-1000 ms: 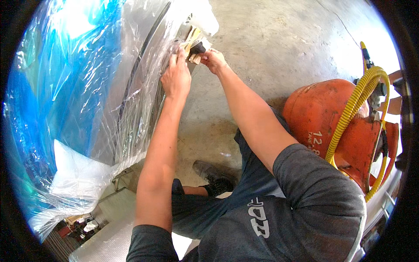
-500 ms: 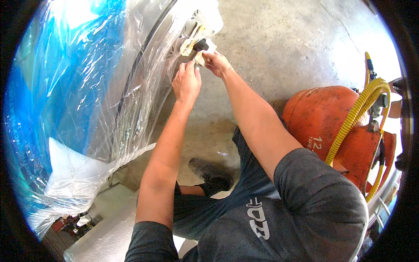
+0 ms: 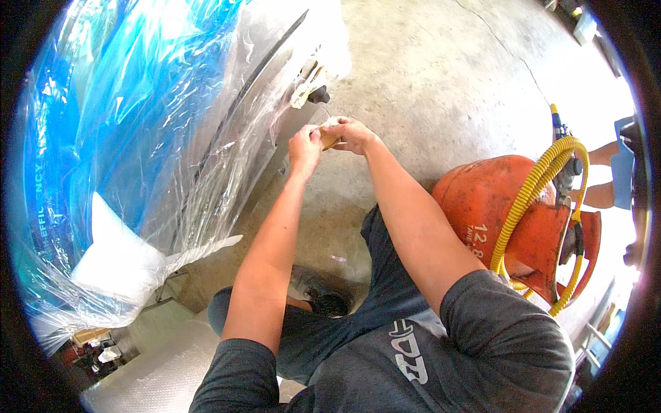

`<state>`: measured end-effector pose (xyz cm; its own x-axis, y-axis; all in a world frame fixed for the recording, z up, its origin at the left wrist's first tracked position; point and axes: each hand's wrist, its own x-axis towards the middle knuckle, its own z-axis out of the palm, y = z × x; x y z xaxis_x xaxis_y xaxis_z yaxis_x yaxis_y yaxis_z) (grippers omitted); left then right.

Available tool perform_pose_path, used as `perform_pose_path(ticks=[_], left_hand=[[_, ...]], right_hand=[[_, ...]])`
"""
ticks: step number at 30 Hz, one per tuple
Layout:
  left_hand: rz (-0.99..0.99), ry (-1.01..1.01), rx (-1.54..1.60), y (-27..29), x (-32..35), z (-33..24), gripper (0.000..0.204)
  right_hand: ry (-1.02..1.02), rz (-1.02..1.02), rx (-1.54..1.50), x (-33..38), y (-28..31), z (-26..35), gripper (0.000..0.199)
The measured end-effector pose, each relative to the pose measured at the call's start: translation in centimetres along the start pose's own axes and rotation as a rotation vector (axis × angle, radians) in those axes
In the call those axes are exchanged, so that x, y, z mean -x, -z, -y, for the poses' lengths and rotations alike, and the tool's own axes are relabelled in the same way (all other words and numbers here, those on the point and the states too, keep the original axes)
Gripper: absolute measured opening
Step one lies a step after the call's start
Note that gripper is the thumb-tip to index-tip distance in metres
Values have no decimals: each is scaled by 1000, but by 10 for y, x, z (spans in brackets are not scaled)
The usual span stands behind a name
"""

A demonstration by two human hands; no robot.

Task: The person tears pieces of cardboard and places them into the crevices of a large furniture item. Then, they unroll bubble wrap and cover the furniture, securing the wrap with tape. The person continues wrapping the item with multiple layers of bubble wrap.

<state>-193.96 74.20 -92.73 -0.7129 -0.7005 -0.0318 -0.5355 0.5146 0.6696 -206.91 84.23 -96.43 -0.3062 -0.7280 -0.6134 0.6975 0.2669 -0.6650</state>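
Well to the left of the gas bottle, blue sheeting was covered by creased clear plastic, and bright glare was thrown back from it. Lower on that same far side of the bottle, a white foam sheet was partly covered by the plastic, and bubble wrap was laid out beneath. Nearer, but above and left of the bottle, a black knob was seen at the edge of the wrapped thing, with pale scraps just beside it. Below the knob, up and to the left of the bottle, a tan piece was held in the air between both hands. Its left end was pinched by the left hand, with the fingers drawn narrow; its right end was gripped by the right hand, with the fingers curled. What the piece was made of could not be told. The bottle itself was stood on the concrete floor, and its right part was crossed by a looped yellow hose.
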Motion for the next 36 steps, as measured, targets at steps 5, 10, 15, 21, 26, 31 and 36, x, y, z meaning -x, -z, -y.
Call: perform_pose_path(ticks=[5,10,15,21,26,31,36], left_hand=[[-103,36,41,-10,-8,-5,22],[-9,127,498,-14,-21,1,27],[117,309,804,-14,-20,4,35],[-60,520,1316,-40,6,-1,30],[69,473,1167,-35,8,5,30],[146,396,855,-23,-1,5,29],[-129,269,330,-22,-15,6,24]], right_hand=[[354,-204,143,-10,-20,-4,31],[427,-269,198,-2,-17,7,19],[436,-223,-18,-6,-18,7,26],[363,-236,-198,-29,-23,-19,19],[479,-262,-58,-35,-7,-12,17],[477,-269,78,-38,2,5,26],[723,-591,737,-43,-7,6,52]])
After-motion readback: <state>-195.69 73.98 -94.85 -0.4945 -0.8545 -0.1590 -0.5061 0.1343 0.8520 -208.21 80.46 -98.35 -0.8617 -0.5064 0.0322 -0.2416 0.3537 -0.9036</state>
